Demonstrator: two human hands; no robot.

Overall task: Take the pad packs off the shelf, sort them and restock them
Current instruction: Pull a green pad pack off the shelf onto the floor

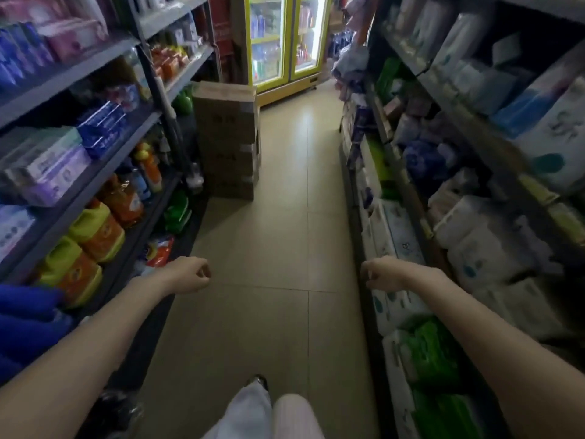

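Here both hands, left hand (193, 274) and right hand (381, 275), hang loosely curled and empty above the floor (272, 248), while the pad packs (424, 156) on the right-hand shelf (468, 122) look light, soft and squashy, best gripped across their sides.

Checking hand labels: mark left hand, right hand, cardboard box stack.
left hand (190, 275), head view, back of hand.
right hand (381, 274), head view, back of hand.
cardboard box stack (226, 122), head view, top box's front face.
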